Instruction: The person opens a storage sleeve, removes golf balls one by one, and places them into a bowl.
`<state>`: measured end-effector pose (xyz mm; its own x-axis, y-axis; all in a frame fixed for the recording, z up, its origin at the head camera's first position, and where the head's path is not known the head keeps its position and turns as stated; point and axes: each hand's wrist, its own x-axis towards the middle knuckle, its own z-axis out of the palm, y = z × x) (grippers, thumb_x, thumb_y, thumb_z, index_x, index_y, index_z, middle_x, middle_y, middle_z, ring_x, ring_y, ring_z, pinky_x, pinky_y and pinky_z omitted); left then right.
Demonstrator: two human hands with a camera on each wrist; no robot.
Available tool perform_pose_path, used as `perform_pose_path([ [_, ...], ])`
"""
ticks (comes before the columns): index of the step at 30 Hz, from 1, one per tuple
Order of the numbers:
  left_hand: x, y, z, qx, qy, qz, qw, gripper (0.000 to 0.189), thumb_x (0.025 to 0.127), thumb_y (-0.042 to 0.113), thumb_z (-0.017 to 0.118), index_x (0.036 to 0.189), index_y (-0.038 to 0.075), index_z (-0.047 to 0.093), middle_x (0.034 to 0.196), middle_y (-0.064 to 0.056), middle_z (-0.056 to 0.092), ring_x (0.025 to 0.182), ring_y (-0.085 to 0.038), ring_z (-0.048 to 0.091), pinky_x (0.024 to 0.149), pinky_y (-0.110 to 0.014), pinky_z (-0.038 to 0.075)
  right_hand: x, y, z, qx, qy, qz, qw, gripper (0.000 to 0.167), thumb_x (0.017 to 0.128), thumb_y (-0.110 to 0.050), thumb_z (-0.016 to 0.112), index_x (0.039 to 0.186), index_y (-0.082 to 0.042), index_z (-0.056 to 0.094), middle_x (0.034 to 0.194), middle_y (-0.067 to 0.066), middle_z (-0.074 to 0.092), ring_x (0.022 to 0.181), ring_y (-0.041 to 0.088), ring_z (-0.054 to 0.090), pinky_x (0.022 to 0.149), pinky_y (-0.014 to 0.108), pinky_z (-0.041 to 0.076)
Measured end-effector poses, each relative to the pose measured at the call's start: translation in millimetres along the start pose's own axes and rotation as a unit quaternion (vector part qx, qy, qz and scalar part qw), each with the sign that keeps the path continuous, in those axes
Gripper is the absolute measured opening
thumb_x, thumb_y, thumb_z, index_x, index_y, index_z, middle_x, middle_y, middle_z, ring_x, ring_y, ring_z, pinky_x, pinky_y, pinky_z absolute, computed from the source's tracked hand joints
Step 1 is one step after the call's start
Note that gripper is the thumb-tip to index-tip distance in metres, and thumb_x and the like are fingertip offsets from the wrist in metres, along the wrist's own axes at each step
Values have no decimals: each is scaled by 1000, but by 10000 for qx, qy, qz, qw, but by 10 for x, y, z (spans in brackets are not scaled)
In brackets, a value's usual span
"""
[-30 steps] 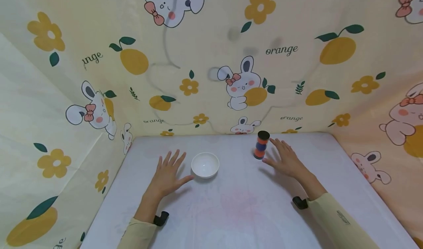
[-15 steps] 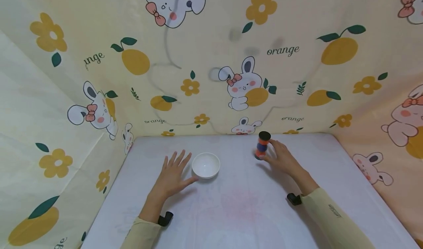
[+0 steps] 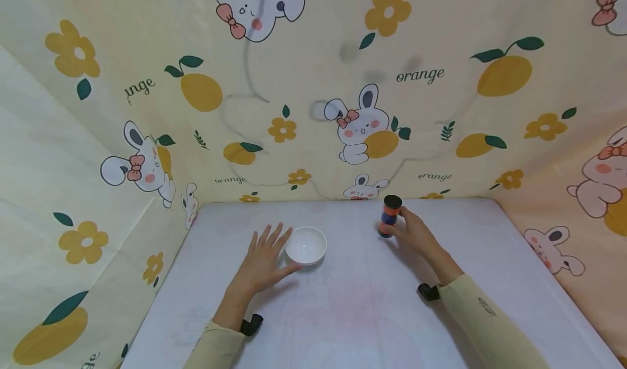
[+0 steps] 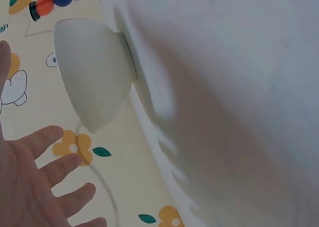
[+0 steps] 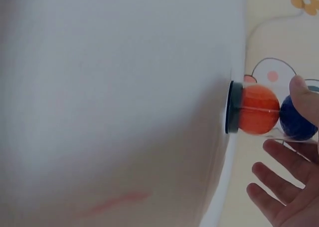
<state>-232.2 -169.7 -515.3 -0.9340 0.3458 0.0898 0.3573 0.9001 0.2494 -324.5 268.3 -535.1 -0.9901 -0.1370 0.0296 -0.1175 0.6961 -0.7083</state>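
Moved since the earlier frames: right hand point(image 3: 416, 235), its thumb and fingers drawn in from beside the tube to a hold on it; left hand point(image 3: 264, 263), shifted rightward, closer to the bowl. Tube and bowl keep their places.

Right hand: gripping, thumb on one side and index finger on the other; remaining fingers extended, apart from the tube in the right wrist view.

Item held: clear cylindrical tube with black end caps point(image 3: 389, 218), containing one dark blue ball between two orange ones; upright on the far side of the table, right of centre.

Left hand: open, holding nothing, fingers spread, just beside the bowl's left side; whether a fingertip touches it cannot be told.

White round smooth bowl point(image 3: 306, 246): upright, left of the tube and well apart from it.

Black wrist-worn devices, two: one at the left wrist point(image 3: 252, 325), one at the right point(image 3: 429, 291).

Pale beige long sleeves point(image 3: 485, 314): one on each forearm.

White-covered table point(image 3: 343, 320): beneath all items, faint pinkish marks on its surface.

Cream cloth backdrop point(image 3: 303, 64): far, left and right sides; printed with rabbits, yellow fruit, flowers and the word "orange".
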Motion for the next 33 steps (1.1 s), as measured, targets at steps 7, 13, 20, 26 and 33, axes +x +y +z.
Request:
perform_pose_path([
  [7, 34, 53, 14, 18, 5, 134, 9999, 100, 94, 77, 62, 171, 23, 29, 178, -9, 22, 165, -40, 14, 131, -67, 8, -14, -34, 4, 184, 104, -139, 9997, 72, 100, -39, 79, 154, -5, 46, 150, 28, 58, 145, 53, 46, 117, 75, 36],
  [13, 35, 87, 40, -148, 27, 163, 9998, 99, 94, 74, 65, 171, 24, 30, 178, -8, 23, 165, -39, 14, 131, -66, 6, -22, -79, 22, 257, 124, -223, 9993, 61, 101, -31, 79, 148, -5, 51, 150, 26, 60, 141, 52, 52, 115, 72, 41],
  [20, 31, 122, 61, -161, -12, 216, 9996, 100, 94, 76, 63, 172, 25, 28, 178, -8, 22, 165, -39, 14, 132, -65, 6, -50, -103, 62, 139, 278, -402, 9987, 53, 99, -26, 81, 142, -6, 56, 145, 27, 63, 135, 55, 57, 112, 70, 45],
  [26, 32, 143, 63, -143, -31, 273, 9995, 101, 94, 79, 60, 172, 24, 28, 178, -8, 23, 165, -39, 15, 132, -65, 6, -79, -124, 96, 104, 366, -501, 9980, 51, 98, -22, 82, 139, -7, 58, 142, 26, 65, 132, 54, 58, 112, 69, 46],
  [33, 26, 170, 56, -182, -30, 283, 9994, 100, 94, 80, 59, 172, 24, 29, 178, -8, 23, 165, -38, 14, 132, -65, 7, -124, -165, 139, 14, 479, -694, 9964, 44, 96, -17, 83, 132, -6, 61, 133, 24, 70, 127, 50, 62, 110, 67, 49],
])
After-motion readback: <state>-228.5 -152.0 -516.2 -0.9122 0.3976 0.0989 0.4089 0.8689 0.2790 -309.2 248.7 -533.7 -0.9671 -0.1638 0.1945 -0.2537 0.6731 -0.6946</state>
